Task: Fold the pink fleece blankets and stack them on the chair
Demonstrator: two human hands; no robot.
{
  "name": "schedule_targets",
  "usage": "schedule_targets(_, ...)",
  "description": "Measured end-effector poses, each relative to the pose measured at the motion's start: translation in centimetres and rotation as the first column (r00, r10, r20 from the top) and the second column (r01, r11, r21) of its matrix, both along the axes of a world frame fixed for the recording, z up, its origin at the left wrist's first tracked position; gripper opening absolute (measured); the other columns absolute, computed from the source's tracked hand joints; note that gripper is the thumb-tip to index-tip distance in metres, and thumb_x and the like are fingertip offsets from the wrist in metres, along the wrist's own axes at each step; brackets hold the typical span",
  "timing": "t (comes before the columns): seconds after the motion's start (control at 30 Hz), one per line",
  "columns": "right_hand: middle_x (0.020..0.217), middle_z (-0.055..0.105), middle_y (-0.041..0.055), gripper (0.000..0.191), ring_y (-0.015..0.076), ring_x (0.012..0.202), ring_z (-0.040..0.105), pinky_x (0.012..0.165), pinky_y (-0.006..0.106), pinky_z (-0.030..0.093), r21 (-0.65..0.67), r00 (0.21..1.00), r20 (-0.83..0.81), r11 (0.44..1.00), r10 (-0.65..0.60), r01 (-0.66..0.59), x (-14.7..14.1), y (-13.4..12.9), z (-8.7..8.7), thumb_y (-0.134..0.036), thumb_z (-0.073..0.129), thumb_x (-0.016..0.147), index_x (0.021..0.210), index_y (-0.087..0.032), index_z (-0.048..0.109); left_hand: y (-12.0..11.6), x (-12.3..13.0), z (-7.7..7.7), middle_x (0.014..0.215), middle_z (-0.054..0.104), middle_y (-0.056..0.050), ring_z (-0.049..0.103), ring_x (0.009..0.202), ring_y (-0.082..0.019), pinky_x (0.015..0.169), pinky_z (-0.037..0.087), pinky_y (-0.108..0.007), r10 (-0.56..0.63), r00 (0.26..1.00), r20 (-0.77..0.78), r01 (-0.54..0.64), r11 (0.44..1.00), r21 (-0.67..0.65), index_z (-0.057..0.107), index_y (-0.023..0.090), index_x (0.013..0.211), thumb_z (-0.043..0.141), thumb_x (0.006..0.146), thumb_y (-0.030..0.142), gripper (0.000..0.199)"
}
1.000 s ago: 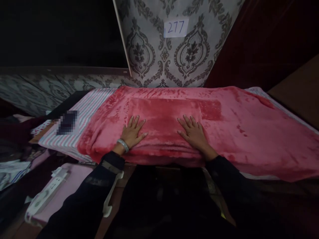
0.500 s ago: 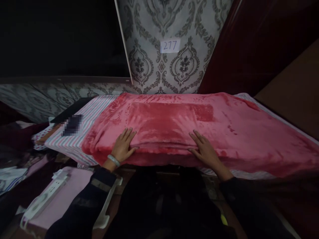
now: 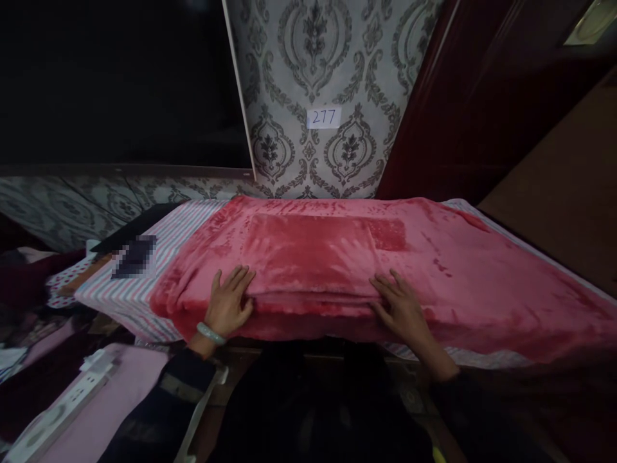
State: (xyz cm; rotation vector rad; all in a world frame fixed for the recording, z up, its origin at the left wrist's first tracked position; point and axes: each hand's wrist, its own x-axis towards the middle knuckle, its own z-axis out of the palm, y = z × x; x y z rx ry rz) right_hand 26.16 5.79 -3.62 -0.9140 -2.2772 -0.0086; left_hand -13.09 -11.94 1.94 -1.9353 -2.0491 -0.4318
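Observation:
A pinkish-red plush blanket [image 3: 463,276] is spread over the table and hangs down its front edge. In its middle lies a flat, rectangular plush piece [image 3: 308,251] of deeper red, with layered folds along its near edge. I cannot tell whether it is separate from the blanket. My left hand [image 3: 229,305], with a pale green bangle at the wrist, rests at the near left corner of this piece, fingers apart. At its near right corner my right hand [image 3: 400,305] lies palm down with spread fingers. Neither hand grips anything.
A striped cloth [image 3: 130,283] shows at the left under a blurred dark item [image 3: 135,257]. A screen [image 3: 120,83] stands behind on the left, and a paper marked 277 [image 3: 324,118] is on the wall. A white power strip [image 3: 62,411] lies at lower left.
The view has tilted up slightly, so everything sits lower. My left hand has shifted a little outward from the near left corner, its thumb drawn back. My right hand stays near its corner.

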Motion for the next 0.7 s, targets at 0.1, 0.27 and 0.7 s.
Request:
schedule_targets(0.1,0.145,0.059,0.012,0.051,0.0321,0.147,0.037,0.117,0.057,0.034,-0.003,0.999,0.05,1.0,-0.014,0.014,-3.4,-1.1,2.6,-0.04,0.045,0.099,0.146,-0.02,0.055,1.5,3.9,1.8,0.16,0.039,-0.018,0.031,0.151,-0.035,0.122,0.014,-0.064,-0.095,0.995,-0.02,0.097,0.993,0.067,0.034,0.012,0.157,0.052,0.089,0.042,0.075)
schedule_targets(0.27,0.161,0.04,0.0059,0.051,0.033,0.15,0.03,0.117,0.059,0.029,-0.061,0.967,0.254,0.998,0.032,-0.017,-10.4,-2.2,3.9,-0.034,0.04,0.102,0.151,-0.027,0.049,5.6,10.5,0.8,0.167,0.027,-0.011,0.018,0.155,-0.037,0.123,0.01,-0.065,-0.166,0.986,-0.022,0.166,0.986,-0.006,0.032,0.024,0.159,0.058,0.091,0.049,0.077)
schedule_targets(0.7,0.155,0.049,0.0071,0.051,0.0327,0.146,0.039,0.114,0.057,0.036,-0.174,0.936,0.313,0.978,0.161,-0.11,-9.3,-2.5,3.0,-0.025,0.051,0.094,0.145,-0.027,0.057,5.1,10.4,-1.9,0.166,0.03,-0.011,0.021,0.153,-0.042,0.119,0.019,-0.07,-0.161,0.98,0.121,0.179,0.97,-0.165,0.041,0.03,0.155,0.069,0.086,0.042,0.075)
